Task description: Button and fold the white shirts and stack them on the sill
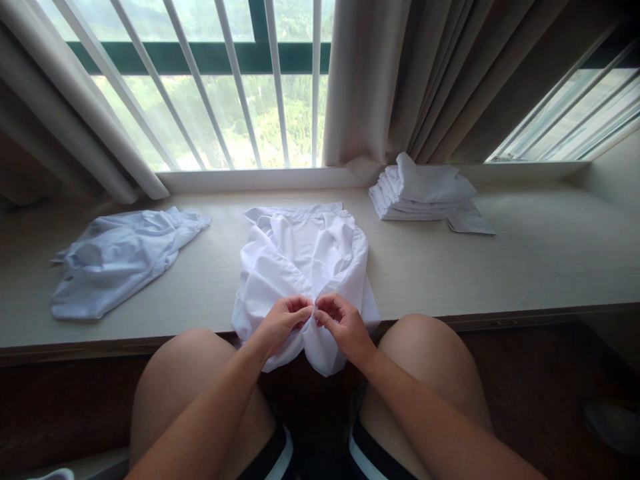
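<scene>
A white shirt (pixel 300 260) lies on the pale window ledge (pixel 450 267) right in front of me, its lower part hanging over the ledge's front edge between my knees. My left hand (pixel 283 323) and my right hand (pixel 343 323) meet at the shirt's front opening near the hem. Each hand pinches one edge of the fabric with thumb and fingers, and the fingertips almost touch.
A crumpled pale blue shirt (pixel 115 260) lies on the ledge at the left. A stack of folded white garments (pixel 425 190) sits at the back right near the curtain (pixel 415 80). The barred window (pixel 225 87) rises behind the ledge.
</scene>
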Available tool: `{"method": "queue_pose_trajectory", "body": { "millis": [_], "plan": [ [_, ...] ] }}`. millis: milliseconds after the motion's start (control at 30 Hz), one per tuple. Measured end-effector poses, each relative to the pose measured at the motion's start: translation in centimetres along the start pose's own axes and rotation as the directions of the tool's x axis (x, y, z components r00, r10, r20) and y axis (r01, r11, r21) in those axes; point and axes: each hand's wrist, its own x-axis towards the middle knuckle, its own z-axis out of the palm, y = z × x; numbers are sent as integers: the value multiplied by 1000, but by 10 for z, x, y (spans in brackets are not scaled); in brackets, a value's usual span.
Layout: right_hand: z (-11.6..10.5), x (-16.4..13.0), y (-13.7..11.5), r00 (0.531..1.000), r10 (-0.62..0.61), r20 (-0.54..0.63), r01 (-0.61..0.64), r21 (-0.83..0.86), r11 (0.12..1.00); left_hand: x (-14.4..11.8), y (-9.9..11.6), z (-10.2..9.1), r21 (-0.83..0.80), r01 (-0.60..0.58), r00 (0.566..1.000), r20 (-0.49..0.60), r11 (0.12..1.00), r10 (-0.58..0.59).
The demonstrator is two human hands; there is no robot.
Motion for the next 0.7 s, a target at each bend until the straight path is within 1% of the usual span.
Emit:
{"method": "queue_pose_trajectory", "body": {
  "millis": [367, 700],
  "plan": [
    [0, 0, 1, 1000, -3, -5, 2, -24, 1000, -1, 1, 1, 14, 8, 1000, -17, 1000, -7],
    [0, 0, 2, 1000, -5, -1, 5, -29, 1000, 0, 0, 0, 8, -7, 1000, -1, 1000, 7]
  ]
}}
